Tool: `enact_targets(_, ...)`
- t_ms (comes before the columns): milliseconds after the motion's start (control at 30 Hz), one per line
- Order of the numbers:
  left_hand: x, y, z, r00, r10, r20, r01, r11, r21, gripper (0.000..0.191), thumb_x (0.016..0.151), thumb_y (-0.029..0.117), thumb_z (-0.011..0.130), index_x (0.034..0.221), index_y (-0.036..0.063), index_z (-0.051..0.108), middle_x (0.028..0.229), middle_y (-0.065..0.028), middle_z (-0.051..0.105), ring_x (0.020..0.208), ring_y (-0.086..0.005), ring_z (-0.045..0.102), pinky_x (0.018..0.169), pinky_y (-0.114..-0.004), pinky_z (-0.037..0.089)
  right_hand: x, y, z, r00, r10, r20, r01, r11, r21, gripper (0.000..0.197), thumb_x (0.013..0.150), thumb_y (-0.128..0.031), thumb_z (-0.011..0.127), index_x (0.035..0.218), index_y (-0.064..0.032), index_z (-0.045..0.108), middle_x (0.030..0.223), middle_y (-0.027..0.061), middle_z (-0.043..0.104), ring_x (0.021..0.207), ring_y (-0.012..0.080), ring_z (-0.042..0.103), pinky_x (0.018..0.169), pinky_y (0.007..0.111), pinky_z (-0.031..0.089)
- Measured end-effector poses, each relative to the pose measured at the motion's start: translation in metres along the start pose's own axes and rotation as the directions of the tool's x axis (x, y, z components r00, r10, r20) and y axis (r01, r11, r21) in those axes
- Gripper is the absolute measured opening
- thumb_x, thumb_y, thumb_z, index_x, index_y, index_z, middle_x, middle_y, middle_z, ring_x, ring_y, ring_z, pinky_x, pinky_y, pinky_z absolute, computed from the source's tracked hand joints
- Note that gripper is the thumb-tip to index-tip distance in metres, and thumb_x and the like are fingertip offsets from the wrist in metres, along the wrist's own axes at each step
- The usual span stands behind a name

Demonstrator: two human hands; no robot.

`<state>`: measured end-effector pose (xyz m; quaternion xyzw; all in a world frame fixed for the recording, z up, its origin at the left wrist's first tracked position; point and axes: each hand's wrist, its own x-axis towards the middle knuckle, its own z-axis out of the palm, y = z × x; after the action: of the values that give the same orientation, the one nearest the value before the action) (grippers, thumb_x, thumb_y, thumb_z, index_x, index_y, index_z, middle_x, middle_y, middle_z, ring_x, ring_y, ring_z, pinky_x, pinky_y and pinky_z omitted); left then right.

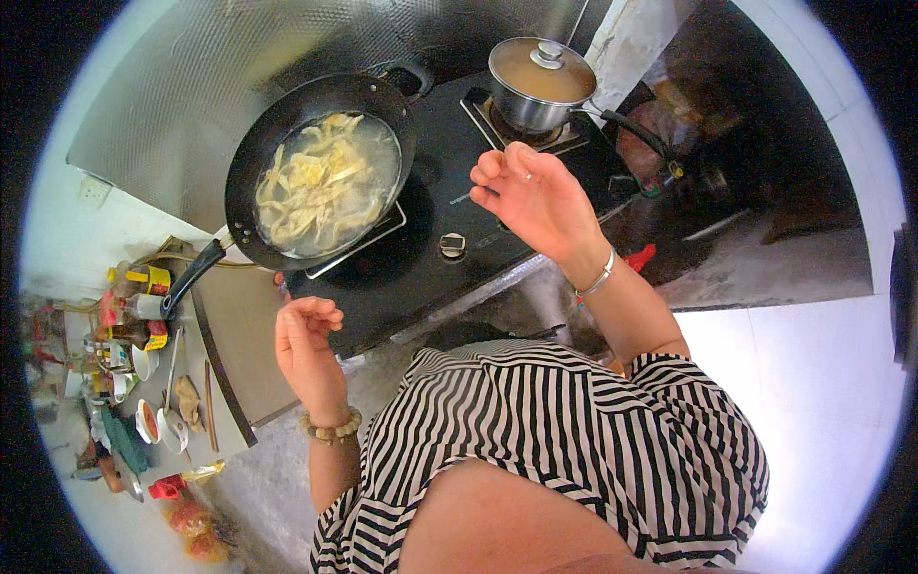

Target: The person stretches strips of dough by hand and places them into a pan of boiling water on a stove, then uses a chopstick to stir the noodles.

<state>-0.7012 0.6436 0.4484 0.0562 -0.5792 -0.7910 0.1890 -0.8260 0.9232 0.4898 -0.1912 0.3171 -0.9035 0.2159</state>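
My left hand (310,355), with a beaded bracelet on its wrist, hovers near the front left corner of the black glass gas hob (401,301). Its fingers are loosely bent and I see nothing in them. My right hand (538,194), palm up with curled fingers, is raised over the hob's right half, below the pot; a tiny bright spot shows at its fingers, and a silver bangle circles the wrist. A black wok (244,179) on the left burner holds wide, pale noodle-like strips (315,179) in cloudy liquid. On the right burner stands a steel saucepan (534,107) with a glass lid (516,68).
The wok's handle (193,278) points left, over a side counter (233,412) with bottles (147,278), a bowl of red sauce (148,422), a white bowl with a spoon (173,430) and chopsticks (210,405). The saucepan's handle (635,133) juts right. Foil-like sheeting (179,122) stands behind the hob.
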Motion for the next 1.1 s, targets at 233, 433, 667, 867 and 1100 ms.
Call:
enact_targets(233, -0.005, -0.008, 0.047, 0.999, -0.023, -0.044, 0.023, 1.0, -0.016, 0.025, 0.099, 0.022, 0.041, 0.095, 0.0025, 0.057, 0.089, -0.0088, 0.063, 0.074, -0.0134, 0.058, 0.067, -0.025, 0.045, -0.001, -0.025, -0.029, 0.997, -0.001, -0.076, 0.004, 0.999, 0.037, 0.011, 0.085, -0.016, 0.057, 0.078, -0.0101, 0.052, 0.097, 0.0056, 0.058, 0.096, 0.0165, 0.052, 0.09, 0.034, 0.042)
enact_targets(433, -0.011, -0.009, 0.07, 0.994, -0.083, -0.068, 0.087, 0.995, 0.058, 0.026, 0.099, 0.023, 0.04, 0.106, 0.0024, 0.055, 0.092, -0.0084, 0.062, 0.075, -0.0129, 0.057, 0.067, -0.025, 0.045, -0.02, -0.048, -0.046, 0.995, 0.078, -0.066, -0.075, 0.996, 0.043, 0.02, 0.087, -0.017, 0.054, 0.106, -0.0076, 0.055, 0.111, 0.0088, 0.056, 0.105, 0.0211, 0.052, 0.092, 0.036, 0.042)
enact_targets(667, -0.008, -0.01, 0.115, 0.955, -0.206, 0.212, 0.113, 0.917, 0.383, 0.036, 0.09, 0.008, 0.041, 0.125, 0.0017, 0.05, 0.097, -0.0085, 0.063, 0.083, -0.0136, 0.059, 0.074, -0.026, 0.046, -0.075, -0.077, -0.077, 0.945, 0.033, -0.326, -0.139, 0.942, -0.307, 0.03, 0.091, -0.019, 0.05, 0.117, -0.0051, 0.052, 0.112, 0.0103, 0.058, 0.103, 0.0196, 0.055, 0.09, 0.032, 0.042)
enact_targets(867, 0.003, -0.019, 0.149, 0.91, -0.199, 0.364, 0.043, 0.918, 0.394, 0.026, 0.086, 0.005, 0.038, 0.092, -0.0016, 0.063, 0.089, -0.0073, 0.065, 0.081, -0.0133, 0.06, 0.074, -0.026, 0.047, -0.116, -0.071, -0.109, 0.909, 0.049, -0.413, -0.159, 0.959, -0.236, 0.027, 0.091, -0.02, 0.05, 0.114, -0.0058, 0.052, 0.109, 0.0097, 0.059, 0.101, 0.0187, 0.055, 0.088, 0.033, 0.043)
enact_targets(1100, 0.002, -0.022, 0.155, 0.867, -0.244, 0.434, 0.08, 0.928, 0.363, 0.024, 0.089, 0.008, 0.04, 0.1, -0.0006, 0.06, 0.095, -0.0078, 0.063, 0.083, -0.0141, 0.061, 0.075, -0.026, 0.048, -0.127, -0.053, -0.125, 0.931, 0.002, -0.364, -0.032, 0.997, -0.075, 0.023, 0.091, -0.022, 0.055, 0.109, -0.0076, 0.053, 0.113, 0.0097, 0.058, 0.103, 0.0198, 0.055, 0.088, 0.032, 0.044)
